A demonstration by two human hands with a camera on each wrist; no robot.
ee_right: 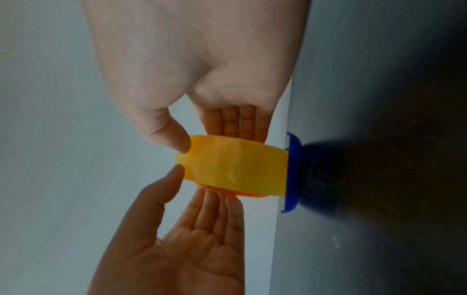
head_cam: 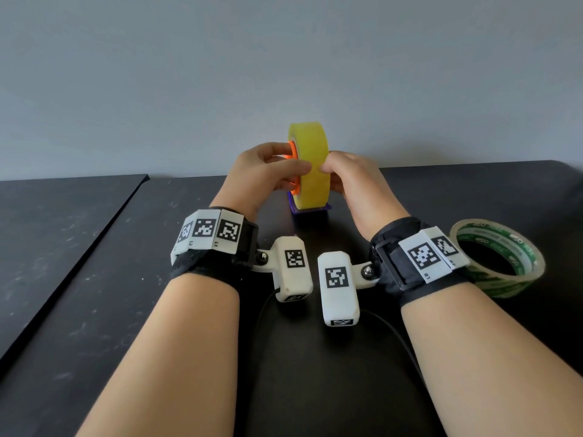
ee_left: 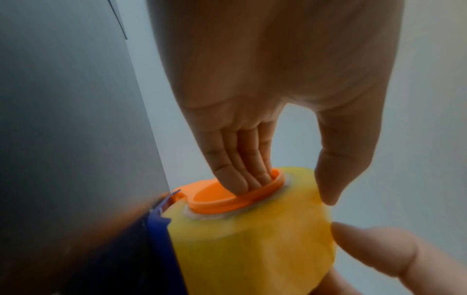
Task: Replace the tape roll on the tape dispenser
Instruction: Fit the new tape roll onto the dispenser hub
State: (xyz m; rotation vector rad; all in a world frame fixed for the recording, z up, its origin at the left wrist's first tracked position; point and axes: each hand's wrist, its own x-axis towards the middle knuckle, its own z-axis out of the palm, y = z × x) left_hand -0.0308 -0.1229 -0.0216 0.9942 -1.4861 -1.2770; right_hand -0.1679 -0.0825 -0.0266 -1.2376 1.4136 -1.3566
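A yellow tape roll [head_cam: 312,165] stands upright on the orange hub [head_cam: 294,152] of a blue dispenser [head_cam: 310,212], on the black table near the wall. My left hand [head_cam: 277,171] has its fingers [ee_left: 240,175] pushed into the hub's open centre [ee_left: 227,197], and its thumb lies on the roll's outer face [ee_left: 252,239]. My right hand [head_cam: 344,181] holds the roll from the other side: thumb [ee_right: 174,137] on the outer face [ee_right: 235,165], fingers against the far side. Only the dispenser's blue base [ee_right: 293,171] shows below the roll.
A second tape roll [head_cam: 504,247] with green print lies flat on the table by my right wrist. A raised black panel [head_cam: 63,216] covers the left part of the table [head_cam: 315,389]. The grey wall stands close behind the dispenser.
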